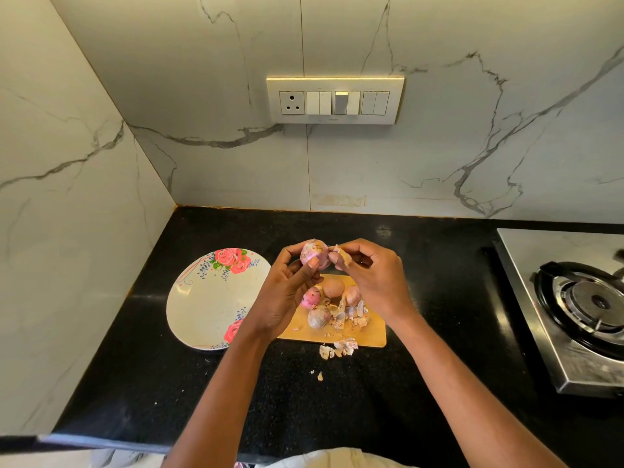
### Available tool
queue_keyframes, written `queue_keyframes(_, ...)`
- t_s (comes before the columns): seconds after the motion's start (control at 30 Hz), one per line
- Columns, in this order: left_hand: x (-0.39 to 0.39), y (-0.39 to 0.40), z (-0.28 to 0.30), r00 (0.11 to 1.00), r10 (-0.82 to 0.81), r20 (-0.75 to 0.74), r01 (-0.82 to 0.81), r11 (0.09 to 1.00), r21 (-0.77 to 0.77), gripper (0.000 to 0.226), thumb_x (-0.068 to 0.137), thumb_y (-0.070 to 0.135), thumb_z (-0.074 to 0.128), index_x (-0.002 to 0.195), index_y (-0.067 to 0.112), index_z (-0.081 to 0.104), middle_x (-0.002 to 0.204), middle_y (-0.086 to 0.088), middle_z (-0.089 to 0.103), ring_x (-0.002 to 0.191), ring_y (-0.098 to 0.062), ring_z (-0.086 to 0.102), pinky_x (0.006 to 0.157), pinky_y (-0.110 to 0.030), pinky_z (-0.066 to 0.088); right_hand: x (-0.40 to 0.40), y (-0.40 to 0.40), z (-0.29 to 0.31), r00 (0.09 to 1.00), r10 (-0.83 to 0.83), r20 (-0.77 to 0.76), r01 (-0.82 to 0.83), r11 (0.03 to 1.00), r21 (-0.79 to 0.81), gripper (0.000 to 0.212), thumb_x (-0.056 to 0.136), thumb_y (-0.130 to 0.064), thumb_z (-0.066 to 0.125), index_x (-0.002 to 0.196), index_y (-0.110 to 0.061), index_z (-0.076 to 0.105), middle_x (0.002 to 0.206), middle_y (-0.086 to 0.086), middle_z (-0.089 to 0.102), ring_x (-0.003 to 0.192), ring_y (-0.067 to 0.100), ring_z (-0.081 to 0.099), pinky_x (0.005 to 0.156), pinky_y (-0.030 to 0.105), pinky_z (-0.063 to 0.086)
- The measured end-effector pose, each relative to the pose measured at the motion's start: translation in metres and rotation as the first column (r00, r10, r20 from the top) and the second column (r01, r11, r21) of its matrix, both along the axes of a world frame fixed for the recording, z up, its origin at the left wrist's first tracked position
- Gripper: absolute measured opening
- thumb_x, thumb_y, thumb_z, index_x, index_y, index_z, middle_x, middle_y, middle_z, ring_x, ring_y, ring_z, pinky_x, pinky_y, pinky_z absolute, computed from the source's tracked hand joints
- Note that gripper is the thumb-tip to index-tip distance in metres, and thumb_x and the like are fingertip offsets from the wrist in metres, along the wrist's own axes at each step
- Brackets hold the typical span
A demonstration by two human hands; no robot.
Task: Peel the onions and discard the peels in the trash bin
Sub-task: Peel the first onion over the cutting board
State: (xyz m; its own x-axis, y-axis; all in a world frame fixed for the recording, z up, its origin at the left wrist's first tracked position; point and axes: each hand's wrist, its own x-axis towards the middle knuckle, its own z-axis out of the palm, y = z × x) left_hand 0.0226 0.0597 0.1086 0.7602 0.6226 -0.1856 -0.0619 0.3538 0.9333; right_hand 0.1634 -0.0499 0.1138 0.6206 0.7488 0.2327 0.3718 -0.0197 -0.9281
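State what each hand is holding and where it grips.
The left hand holds an onion by its rounded sides, fingers and thumb curled round it. The right hand pinches a loose piece of peel at the onion's end.

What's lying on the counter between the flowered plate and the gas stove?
In the head view, a wooden cutting board lies between the plate and the stove, carrying four onions and loose peels. More peels lie on the black counter.

No readable text, labels or numbers anywhere.
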Motion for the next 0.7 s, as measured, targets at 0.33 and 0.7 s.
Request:
queue_keyframes(0.33,-0.0001,-0.0005,-0.0005,1.000,-0.003,0.010,0.003,1.000,-0.028,0.045,0.091,0.026,0.061,0.134,0.019,0.054,0.130,-0.008,0.065,0.114,-0.018,0.067,0.088,-0.024,0.055,-0.0062,0.0006,-0.0047,0.973,-0.046,0.228,0.040,0.999,0.030,0.020,0.093,-0.016,0.073,0.113,-0.014,0.071,0.100,-0.009,0.071,0.095,-0.003,0.067,0.080,0.008,0.051)
queue_keyframes(0.7,-0.0042,0.0010,-0.0047,0.998,-0.062,0.010,0.062,0.997,-0.035,0.049,0.098,0.027,0.053,0.141,0.005,0.051,0.117,-0.006,0.069,0.098,-0.012,0.067,0.088,-0.024,0.054,-0.0086,-0.0012,-0.0053,0.910,-0.067,0.409,0.044,0.997,0.065,0.017,0.091,-0.012,0.074,0.108,-0.009,0.074,0.099,0.000,0.074,0.089,0.003,0.067,0.080,0.009,0.052)
